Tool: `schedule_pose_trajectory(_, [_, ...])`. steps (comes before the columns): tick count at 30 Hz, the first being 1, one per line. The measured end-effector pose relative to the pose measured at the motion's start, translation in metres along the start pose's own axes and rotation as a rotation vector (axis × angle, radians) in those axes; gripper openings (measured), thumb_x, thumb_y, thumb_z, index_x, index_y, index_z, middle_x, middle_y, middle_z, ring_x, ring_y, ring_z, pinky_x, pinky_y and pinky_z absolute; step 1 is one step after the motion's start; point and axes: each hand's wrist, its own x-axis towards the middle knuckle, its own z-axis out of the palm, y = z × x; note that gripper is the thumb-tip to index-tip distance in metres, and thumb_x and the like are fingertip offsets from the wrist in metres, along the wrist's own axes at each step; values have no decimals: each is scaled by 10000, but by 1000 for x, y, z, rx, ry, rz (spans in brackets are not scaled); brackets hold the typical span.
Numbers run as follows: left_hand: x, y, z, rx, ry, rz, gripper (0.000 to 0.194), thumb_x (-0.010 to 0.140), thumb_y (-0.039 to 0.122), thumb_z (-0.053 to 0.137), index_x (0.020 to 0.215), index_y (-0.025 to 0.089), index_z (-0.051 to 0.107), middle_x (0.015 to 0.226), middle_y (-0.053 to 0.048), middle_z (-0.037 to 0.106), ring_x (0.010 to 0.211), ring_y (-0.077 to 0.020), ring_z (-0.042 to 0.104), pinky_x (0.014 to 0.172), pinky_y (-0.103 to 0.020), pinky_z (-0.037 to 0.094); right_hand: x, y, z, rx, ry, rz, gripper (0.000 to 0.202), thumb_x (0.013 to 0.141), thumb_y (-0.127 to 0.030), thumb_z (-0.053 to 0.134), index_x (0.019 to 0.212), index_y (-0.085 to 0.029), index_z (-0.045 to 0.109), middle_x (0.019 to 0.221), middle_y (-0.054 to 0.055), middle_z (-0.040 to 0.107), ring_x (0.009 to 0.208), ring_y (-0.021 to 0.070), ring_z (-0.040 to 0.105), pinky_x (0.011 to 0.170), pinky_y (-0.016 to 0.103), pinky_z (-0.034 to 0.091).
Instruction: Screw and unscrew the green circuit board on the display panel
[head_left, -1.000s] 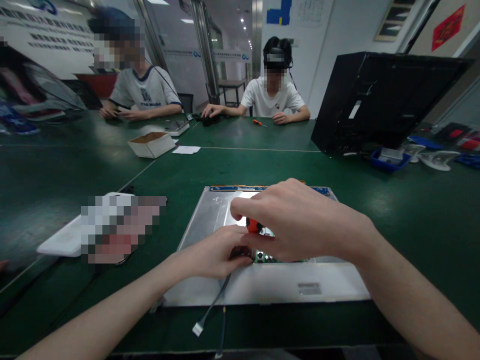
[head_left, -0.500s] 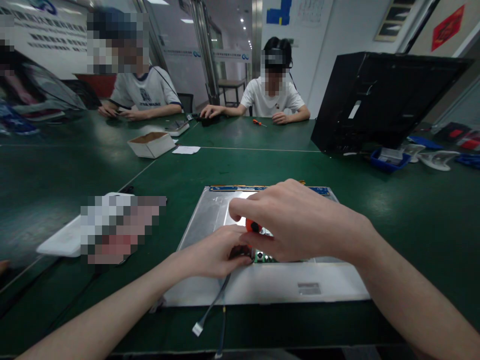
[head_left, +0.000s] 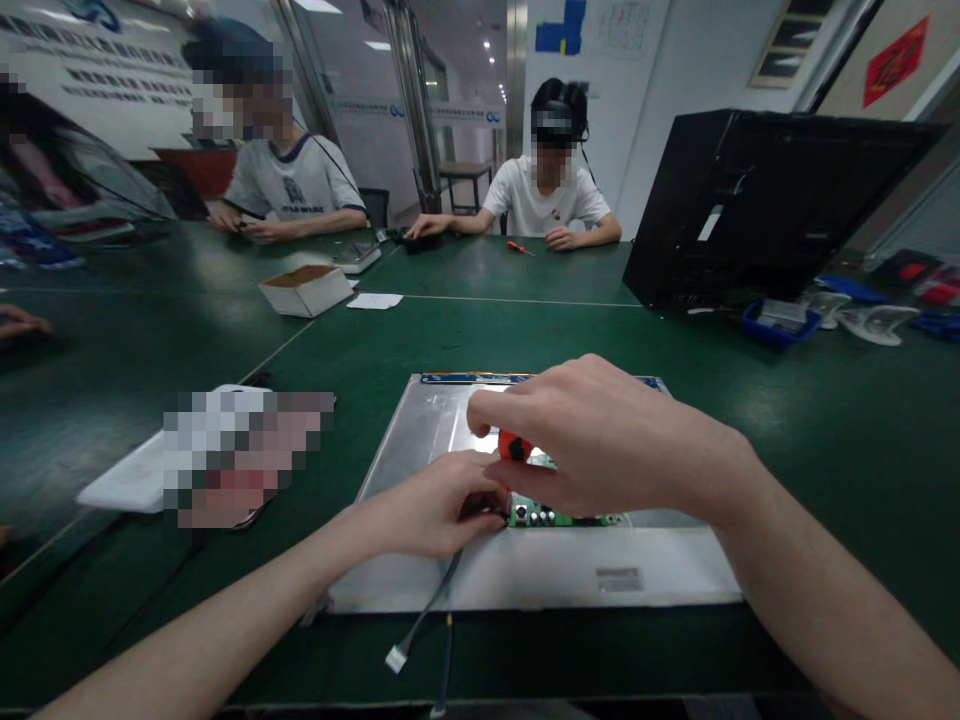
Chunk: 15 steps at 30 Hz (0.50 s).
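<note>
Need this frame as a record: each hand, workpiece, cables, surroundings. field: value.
right hand: grips an orange-and-black handle; tip hidden
left hand: at the left end of the green circuit board; grip unclear
workpiece: flat silver panel on the green table
cables: two, past the panel's near edge
surroundings: open white box far left, black monitor far right

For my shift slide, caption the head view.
Right hand grips an orange handle beside the left hand, over a green circuit board on a metal panel.
</note>
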Motion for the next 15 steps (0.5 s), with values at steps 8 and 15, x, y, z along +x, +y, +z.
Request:
schedule_pose_trajectory(8, [-1, 0, 1, 20, 35, -20, 113, 814, 177, 596, 926, 180, 609, 868, -50, 642, 764, -204, 587, 696, -306, 475, 0, -2, 2, -6, 3, -11, 59, 888, -247, 553, 904, -189, 555, 749, -12, 639, 577, 114, 473, 494, 259, 196])
schedule_pose_trajectory(15, [1, 4, -1, 19, 28, -23, 90, 815, 168, 579, 897, 178, 614, 873, -41, 645, 778, -197, 588, 716, -293, 469, 1, -2, 2, -6, 8, -11, 62, 886, -253, 559, 893, -191, 561, 725, -15, 628, 566, 112, 459, 493, 264, 191])
